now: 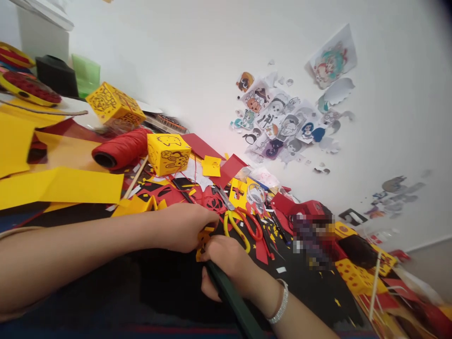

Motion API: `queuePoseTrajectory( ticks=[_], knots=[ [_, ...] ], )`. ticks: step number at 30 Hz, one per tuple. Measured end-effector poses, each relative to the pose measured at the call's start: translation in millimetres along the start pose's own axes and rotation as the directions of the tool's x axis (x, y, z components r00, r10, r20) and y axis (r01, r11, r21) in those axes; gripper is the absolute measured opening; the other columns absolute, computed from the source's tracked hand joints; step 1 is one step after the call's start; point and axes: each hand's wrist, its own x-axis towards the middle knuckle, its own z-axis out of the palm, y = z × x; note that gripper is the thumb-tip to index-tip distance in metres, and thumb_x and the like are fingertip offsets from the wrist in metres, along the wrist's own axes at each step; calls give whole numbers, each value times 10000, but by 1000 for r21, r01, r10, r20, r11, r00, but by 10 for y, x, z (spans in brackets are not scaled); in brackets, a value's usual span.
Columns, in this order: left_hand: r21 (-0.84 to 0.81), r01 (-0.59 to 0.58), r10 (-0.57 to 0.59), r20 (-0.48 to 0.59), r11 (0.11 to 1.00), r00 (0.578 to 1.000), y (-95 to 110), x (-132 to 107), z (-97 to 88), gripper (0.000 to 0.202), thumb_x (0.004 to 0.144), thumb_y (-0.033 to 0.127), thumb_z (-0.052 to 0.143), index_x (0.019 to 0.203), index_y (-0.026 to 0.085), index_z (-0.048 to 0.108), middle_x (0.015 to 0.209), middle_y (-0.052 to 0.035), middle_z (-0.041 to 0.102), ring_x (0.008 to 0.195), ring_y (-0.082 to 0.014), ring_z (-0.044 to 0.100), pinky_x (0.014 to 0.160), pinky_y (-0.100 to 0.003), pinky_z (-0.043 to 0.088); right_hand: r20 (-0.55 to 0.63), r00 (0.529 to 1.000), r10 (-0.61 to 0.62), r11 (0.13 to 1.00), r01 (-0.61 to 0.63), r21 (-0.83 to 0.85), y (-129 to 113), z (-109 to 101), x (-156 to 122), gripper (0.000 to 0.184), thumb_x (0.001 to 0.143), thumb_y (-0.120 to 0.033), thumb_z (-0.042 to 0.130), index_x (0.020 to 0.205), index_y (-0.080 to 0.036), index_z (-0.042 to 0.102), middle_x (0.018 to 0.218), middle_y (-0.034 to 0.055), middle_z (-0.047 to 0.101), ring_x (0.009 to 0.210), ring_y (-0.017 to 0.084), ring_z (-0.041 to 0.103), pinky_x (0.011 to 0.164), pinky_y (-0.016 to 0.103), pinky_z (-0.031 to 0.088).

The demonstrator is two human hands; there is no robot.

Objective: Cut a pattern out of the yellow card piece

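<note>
My left hand lies knuckles up on the dark work surface, fingers curled onto a small yellow paper piece. My right hand, a silver bracelet on its wrist, is closed round a long dark green tool whose tip meets that yellow piece. Both hands touch each other over the paper. Just beyond them lie yellow-handled scissors and red-handled scissors.
Yellow paper cubes, a red thread spool, yellow sheets, red and yellow scraps and a wooden stick crowd the table. More yellow boxes sit at right. Cartoon cut-outs stick to the white wall.
</note>
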Motion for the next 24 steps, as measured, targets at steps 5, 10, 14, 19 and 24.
queuePoseTrajectory(
  ticks=[5, 10, 14, 19, 24],
  knots=[
    [-30, -80, 81, 20, 996, 997, -24, 30, 19, 133, 642, 160, 477, 704, 220, 578, 732, -17, 654, 632, -155, 584, 524, -215, 415, 8, 1000, 24, 999, -24, -27, 43, 2, 2, 158, 553, -199, 385, 709, -221, 377, 557, -19, 438, 502, 135, 427, 490, 232, 372],
    [-9, -35, 35, 21, 999, 999, 2, 16, 17, 114, 649, 166, 481, 694, 219, 572, 717, -16, 649, 604, -149, 579, 501, -218, 400, 46, 999, 26, 999, -25, -33, 84, 16, -33, 167, 564, -214, 404, 730, -217, 417, 585, -10, 492, 545, 140, 479, 539, 228, 411],
    [34, -18, 17, 39, 999, 999, 38, -8, 9, 124, 662, 176, 474, 733, 209, 570, 743, -37, 663, 648, -175, 605, 519, -237, 412, 57, 994, 91, 996, -91, -13, 97, 51, -68, 190, 540, -195, 403, 726, -210, 439, 607, 6, 517, 574, 151, 508, 566, 238, 427],
    [98, -13, 8, 58, 995, 998, 9, 3, 25, 113, 647, 191, 473, 683, 200, 579, 708, -46, 669, 618, -194, 610, 471, -243, 393, -54, 993, 101, 992, -96, 83, 73, 44, -26, 187, 521, -192, 392, 706, -213, 417, 581, 15, 531, 526, 158, 518, 527, 253, 438],
    [110, -16, 12, 40, 994, 999, -5, 19, 43, 127, 620, 201, 485, 674, 192, 600, 700, -58, 675, 608, -196, 615, 445, -235, 379, -154, 963, 224, 969, -203, 141, -40, -58, -2, 191, 561, -156, 429, 740, -222, 435, 608, 0, 544, 520, 144, 534, 506, 234, 435]
  ],
)
